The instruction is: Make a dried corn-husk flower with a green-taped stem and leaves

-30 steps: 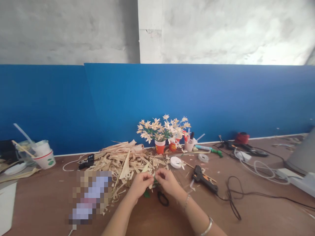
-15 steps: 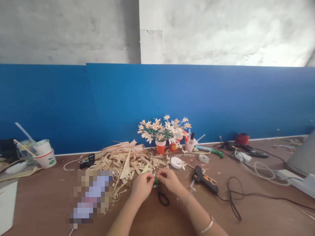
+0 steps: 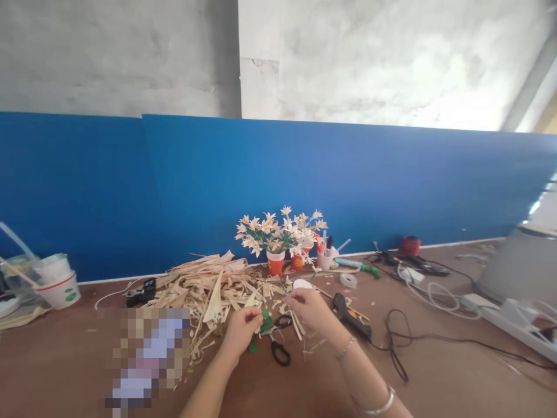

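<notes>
My left hand (image 3: 242, 331) is closed in a pinch, with a small green leaf-like piece (image 3: 266, 320) at its fingertips. My right hand (image 3: 310, 309) is also pinched and stands apart to the right; whatever its fingertips hold, if anything, is too small to make out. Between and below the hands lie open scissors (image 3: 281, 352) with black handles, their blades partly hidden by the green piece. Another green scrap (image 3: 253, 346) rests on the table under my left hand. Just behind my right hand, a white tape roll (image 3: 301, 284) is partly covered.
Dry pale husk strips (image 3: 204, 284) are heaped at left-centre. Pale flowers (image 3: 278, 232) stand in red cups (image 3: 275, 265) by the blue partition (image 3: 331, 174). To the right lie a black glue gun (image 3: 350, 316) and its cable (image 3: 394, 348). A paper cup (image 3: 61, 290) stands far left.
My hands have moved apart, uncovering more of the scissors and the green piece, which stays at my left fingertips. The view has shifted slightly to the right.
</notes>
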Motion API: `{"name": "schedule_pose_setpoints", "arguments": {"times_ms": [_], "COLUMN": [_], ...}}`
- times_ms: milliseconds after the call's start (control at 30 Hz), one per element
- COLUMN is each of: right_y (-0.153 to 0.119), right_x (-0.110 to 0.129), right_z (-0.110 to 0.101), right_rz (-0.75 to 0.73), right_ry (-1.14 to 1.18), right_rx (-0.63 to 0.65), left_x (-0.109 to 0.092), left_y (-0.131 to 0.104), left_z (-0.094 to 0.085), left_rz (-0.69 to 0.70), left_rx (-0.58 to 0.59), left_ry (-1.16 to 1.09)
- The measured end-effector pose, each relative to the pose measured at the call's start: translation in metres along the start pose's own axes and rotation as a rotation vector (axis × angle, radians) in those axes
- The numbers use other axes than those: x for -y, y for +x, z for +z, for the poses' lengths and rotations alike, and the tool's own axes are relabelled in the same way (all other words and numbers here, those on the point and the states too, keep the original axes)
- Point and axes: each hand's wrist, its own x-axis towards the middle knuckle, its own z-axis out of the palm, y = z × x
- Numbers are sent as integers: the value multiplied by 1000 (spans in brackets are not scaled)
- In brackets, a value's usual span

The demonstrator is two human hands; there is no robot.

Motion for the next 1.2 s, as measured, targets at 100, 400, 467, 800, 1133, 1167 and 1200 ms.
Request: {"name": "schedule_pose_setpoints", "arguments": {"times_ms": [100, 400, 467, 800, 1133, 1167, 1200], "right_y": [-10, -33, -33, -31, -24, -21, -19], "right_x": [-9, -66, -72, -93, -40, -27, -15], "right_z": [-42, -59, -56, -66, -61, -54, -45], "right_rz": [164, 530, 500, 424, -146, -212, -268], "right_ry": [-363, -916, -911, -687, -118, -102, -81], "right_rx": [-51, -44, -27, -176, -372, -258, -151], "left_x": [-2, -2, 0, -1, -7, -7, -7], "left_y": [0, -1, 0, -1, -2, -2, -2], "left_z": [-2, -1, -2, -2, 1, 1, 0], "left_rz": [-1, 28, 29, -40, -209, -212, -213], "left_rx": [9, 27, 25, 18, 33, 39, 38], "left_ry": [3, 15, 14, -40, -176, -188, -197]}}
